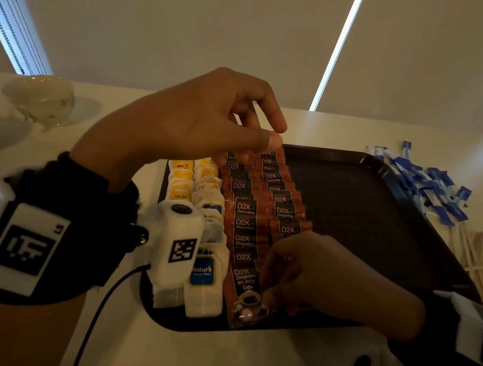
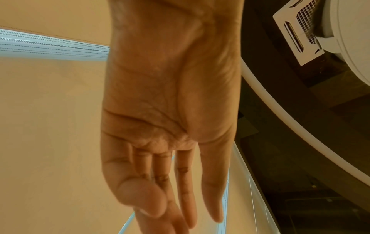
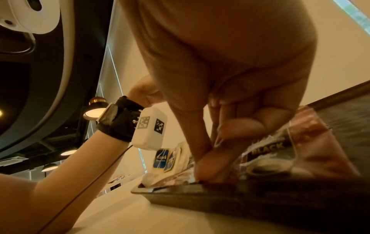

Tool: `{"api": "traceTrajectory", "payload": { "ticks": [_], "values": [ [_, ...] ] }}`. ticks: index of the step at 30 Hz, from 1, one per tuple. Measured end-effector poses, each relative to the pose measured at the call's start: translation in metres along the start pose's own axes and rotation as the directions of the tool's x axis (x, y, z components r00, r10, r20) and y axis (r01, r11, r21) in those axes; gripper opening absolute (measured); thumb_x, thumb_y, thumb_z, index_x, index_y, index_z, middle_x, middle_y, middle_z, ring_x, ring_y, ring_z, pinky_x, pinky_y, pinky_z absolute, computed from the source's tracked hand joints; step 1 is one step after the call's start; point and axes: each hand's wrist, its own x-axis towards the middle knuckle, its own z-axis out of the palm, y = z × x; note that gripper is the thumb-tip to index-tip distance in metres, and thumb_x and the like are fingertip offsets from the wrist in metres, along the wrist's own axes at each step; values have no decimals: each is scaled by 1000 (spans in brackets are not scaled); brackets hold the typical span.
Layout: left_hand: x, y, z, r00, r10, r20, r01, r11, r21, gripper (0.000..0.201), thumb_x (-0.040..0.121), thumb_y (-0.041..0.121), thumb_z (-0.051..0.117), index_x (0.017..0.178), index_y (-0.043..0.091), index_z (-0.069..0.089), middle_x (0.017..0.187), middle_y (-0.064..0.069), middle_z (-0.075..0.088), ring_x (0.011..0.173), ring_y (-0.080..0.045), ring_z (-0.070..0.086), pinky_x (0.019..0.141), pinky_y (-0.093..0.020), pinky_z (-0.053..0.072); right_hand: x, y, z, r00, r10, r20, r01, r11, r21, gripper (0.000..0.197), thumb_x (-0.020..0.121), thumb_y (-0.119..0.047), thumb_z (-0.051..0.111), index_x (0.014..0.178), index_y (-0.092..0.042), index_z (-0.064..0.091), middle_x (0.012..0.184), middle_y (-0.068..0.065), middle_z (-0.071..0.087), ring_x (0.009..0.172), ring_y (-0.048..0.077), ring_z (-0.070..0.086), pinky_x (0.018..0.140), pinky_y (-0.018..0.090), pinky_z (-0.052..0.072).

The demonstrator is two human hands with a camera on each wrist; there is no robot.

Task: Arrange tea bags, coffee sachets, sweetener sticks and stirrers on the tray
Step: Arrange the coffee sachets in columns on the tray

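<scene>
Tabletop tray: coffee sachet seemingly under right hand.

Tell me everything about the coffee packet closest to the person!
The nearest coffee sachet is brownish red and shiny, printed "D2X", "BLACK Coffee" and a cup picture. It lies at the near end of a row of overlapping sachets, on the dark tray, beside the tea bags. The right hand pinches its right edge with curled fingers.
</scene>
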Motion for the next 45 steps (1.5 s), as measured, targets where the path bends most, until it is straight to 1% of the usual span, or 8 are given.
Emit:
{"api": "traceTrajectory", "payload": {
  "ticks": [8,13,21,29,33,36,40,45],
  "values": [
    [0,0,0,1000,2,15,-3,1000,5,21,84,30,63,104,25,62,83,1,68,72,-10,68,49,-13,47,2,0,-1,996,8,-83,-2,997,71,16,80,-19,71,93,-23,63,74,-5,68,59,0,65,66,22,57],
    [0,0,-1,1000,11,15,-11,1000,3,22,83,31,64,103,25,62,82,1,69,72,-11,69,49,-14,47,-3,0,2,995,22,-95,-23,1000,-18,16,82,-24,68,96,-27,61,85,-5,69,74,3,68,65,15,55],
    [2,-2,3,1000,8,29,-8,1000,21,25,83,30,64,107,23,62,85,1,67,71,-9,68,50,-14,47,-5,-4,9,980,-94,-176,31,943,-331,23,88,-34,60,111,-34,55,79,-22,37,76,-5,41,66,8,34],
    [-1,0,-2,1000,13,21,-14,1000,15,34,71,43,61,102,29,62,82,1,68,72,-10,68,50,-15,49,-4,-8,4,992,-123,-9,115,950,-291,22,85,-38,62,107,-36,60,83,-20,47,73,-6,48,57,10,36],
    [-2,-2,-4,1000,12,11,-13,1000,24,26,77,38,63,101,30,62,81,2,68,71,-10,67,51,-17,51,-5,-7,1,990,-139,2,134,950,-283,19,88,-36,60,106,-35,61,88,-20,50,77,-6,51,58,7,41],
    [-2,-3,-4,1000,9,12,-9,1000,29,33,72,44,60,101,30,62,82,2,68,70,-10,67,50,-17,50,-9,-3,-6,990,-134,-39,124,973,-194,20,87,-33,61,106,-35,58,99,-16,55,82,-4,56,64,8,49],
    [-1,-5,-6,1000,16,12,-16,1000,23,37,67,46,59,100,31,62,80,1,69,72,-9,67,50,-18,51,-12,6,-23,987,-145,65,149,987,-64,16,85,-33,62,99,-39,58,106,-18,61,94,-9,58,76,12,50],
    [1,-10,-10,998,60,-10,-60,998,1,40,62,49,60,97,31,63,81,7,70,71,-11,68,51,-21,55,-40,26,-84,981,-78,-180,83,996,16,19,78,-37,63,97,-36,61,95,-18,66,87,-9,61,65,9,50]
  ]
}}
